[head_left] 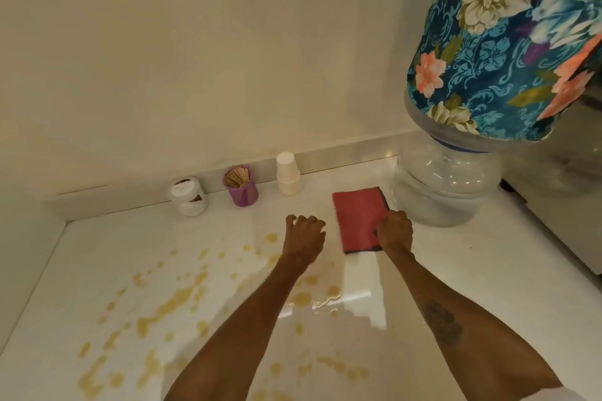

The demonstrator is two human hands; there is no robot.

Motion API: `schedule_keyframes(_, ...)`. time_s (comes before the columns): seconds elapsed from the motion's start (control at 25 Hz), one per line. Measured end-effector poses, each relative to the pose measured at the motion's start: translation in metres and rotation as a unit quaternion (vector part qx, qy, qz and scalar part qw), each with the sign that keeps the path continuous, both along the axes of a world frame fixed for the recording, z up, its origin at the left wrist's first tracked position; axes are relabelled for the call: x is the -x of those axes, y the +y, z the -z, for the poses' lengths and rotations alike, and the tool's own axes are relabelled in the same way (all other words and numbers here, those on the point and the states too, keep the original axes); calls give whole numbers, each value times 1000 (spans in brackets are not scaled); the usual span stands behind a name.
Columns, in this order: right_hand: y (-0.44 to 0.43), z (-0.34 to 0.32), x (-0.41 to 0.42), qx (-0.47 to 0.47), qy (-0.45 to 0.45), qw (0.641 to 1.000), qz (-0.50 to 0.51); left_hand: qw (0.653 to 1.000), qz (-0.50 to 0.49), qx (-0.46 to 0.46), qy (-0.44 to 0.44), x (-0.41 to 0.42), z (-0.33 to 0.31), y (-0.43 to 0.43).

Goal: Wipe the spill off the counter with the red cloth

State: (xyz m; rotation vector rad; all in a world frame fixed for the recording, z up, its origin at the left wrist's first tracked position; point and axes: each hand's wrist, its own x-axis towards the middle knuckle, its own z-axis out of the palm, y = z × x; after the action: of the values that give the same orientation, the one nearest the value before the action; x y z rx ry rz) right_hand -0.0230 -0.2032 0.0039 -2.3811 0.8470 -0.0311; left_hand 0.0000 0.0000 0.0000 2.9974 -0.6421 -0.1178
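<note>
A folded red cloth (356, 216) lies flat on the white counter (472, 273), just left of a water bottle. My right hand (394, 229) rests on the cloth's near right edge with its fingers curled onto it. My left hand (304, 233) hovers left of the cloth, fingers loosely curled, holding nothing. A yellowish-brown spill (169, 306) spreads in many drops and puddles over the counter's left and near part, partly hidden under my forearms.
Along the back wall stand a white jar (189, 196), a purple cup of wooden sticks (241, 187) and stacked paper cups (288, 173). A large water bottle (444, 184) with a floral cover (508, 42) stands at the right, beside a white appliance (560, 205).
</note>
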Motion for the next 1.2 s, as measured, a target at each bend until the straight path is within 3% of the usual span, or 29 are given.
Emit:
schedule_keyframes(0.36, -11, 19, -19, 3, 93, 995, 42, 994, 105, 8, 37, 8, 25, -34)
schedule_keyframes(0.64, -16, 20, -30, -22, 112, 993, 31, 993, 105, 10, 47, 2, 26, -37)
schedule_keyframes(0.88, -24, 15, -36, -130, 88, 985, 73, 994, 98, 18, 49, 4, 29, -40)
schedule_keyframes(1.2, -32, 11, -37, -202, 93, 971, 84, 994, 96, 16, 55, 7, 31, -39)
